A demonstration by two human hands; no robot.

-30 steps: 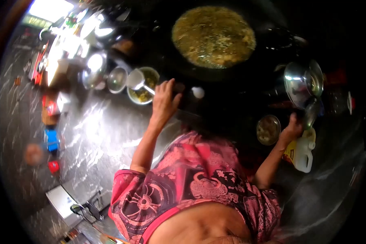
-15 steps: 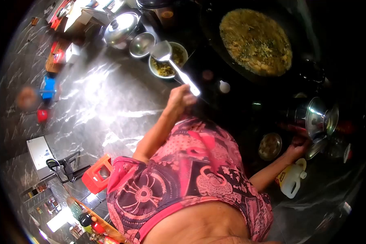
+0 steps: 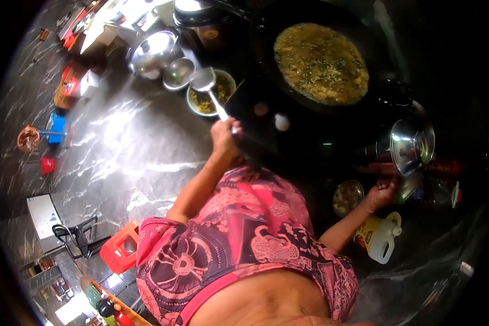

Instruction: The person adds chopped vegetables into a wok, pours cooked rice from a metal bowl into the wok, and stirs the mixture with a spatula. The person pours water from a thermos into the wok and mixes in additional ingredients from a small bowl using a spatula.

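Note:
My left hand [image 3: 225, 138] grips the handle of a metal spatula [image 3: 204, 80]. Its blade hangs over a white bowl [image 3: 229, 81] of yellow-green food. A wide black wok [image 3: 266, 32] filled with yellow-green cooked food sits beyond, on the dark stove. My right hand [image 3: 382, 191] is curled around the lower edge of a shiny steel pot [image 3: 412, 144] at the right. A small bowl of food [image 3: 348, 196] lies just left of that hand. My pink patterned shirt fills the bottom of the view.
A yellow-labelled plastic oil jug [image 3: 379, 237] stands below my right hand. A lidded steel pot [image 3: 153, 50] and an empty steel bowl [image 3: 178, 72] sit left of the white bowl. On the dark marble floor are a red stool [image 3: 118, 250], boxes and small items.
My left hand took the spatula from the bowl, raised it, and now holds it lower with the blade over the bowl again. The right hand stays at the steel pot. The view shifted.

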